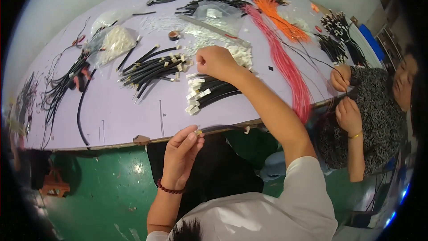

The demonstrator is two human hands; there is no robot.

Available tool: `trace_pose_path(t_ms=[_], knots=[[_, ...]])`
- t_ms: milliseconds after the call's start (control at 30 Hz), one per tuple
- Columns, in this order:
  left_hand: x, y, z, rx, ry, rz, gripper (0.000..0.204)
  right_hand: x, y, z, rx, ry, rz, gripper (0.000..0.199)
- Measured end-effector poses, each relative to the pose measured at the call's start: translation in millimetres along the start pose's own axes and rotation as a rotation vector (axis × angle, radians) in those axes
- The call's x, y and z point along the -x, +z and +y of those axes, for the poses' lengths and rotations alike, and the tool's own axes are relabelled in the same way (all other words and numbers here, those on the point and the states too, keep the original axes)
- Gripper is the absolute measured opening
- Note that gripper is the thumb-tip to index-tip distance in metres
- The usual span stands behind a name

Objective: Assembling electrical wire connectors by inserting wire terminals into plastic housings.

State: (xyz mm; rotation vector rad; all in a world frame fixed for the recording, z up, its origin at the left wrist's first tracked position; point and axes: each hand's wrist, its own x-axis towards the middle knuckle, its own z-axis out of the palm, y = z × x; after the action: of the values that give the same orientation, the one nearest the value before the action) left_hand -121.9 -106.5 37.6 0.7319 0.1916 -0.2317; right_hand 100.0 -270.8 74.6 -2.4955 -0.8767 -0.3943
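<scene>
At the table's front edge, my left hand [183,149] pinches one end of a black cable [223,127] between thumb and fingers. A bit of yellow shows at that end, and a small white connector [247,130] sits at the other. My right hand [216,64] is reached out over the table with its fingers curled closed, beside a heap of small white connectors [243,56]. Whatever is in those fingers is hidden. Just below it lies a bundle of black cables with white connector housings [196,90]. Left of it is another pile of black cables [154,64].
Pink wires [283,62] and orange wires [274,15] stretch across the right side. A metal ruler [214,29], a roll of tape [174,35], a bag of white connectors [117,42] and red-handled pliers [80,78] lie about. A co-worker's hands [345,93] hold a dark wire at right.
</scene>
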Motion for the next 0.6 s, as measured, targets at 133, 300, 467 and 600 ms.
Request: trace_pose_path(t_ms=[133,300,467,600], knots=[[5,-13,-5,-0.009,0.064,-0.066,0.021,57,-53,-50,-0.796,0.154,0.002,0.009],[14,-3,-18,-0.289,0.003,-0.263,0.016,151,-50,-104,-0.629,-0.262,0.069,0.010],[25,-4,-26,-0.385,-0.125,-0.307,0.016,192,-40,-100,-0.584,-0.278,0.179,0.012],[33,-7,-31,-0.447,-0.150,-0.255,0.016,205,-37,-102,-0.580,-0.282,0.164,0.012]])
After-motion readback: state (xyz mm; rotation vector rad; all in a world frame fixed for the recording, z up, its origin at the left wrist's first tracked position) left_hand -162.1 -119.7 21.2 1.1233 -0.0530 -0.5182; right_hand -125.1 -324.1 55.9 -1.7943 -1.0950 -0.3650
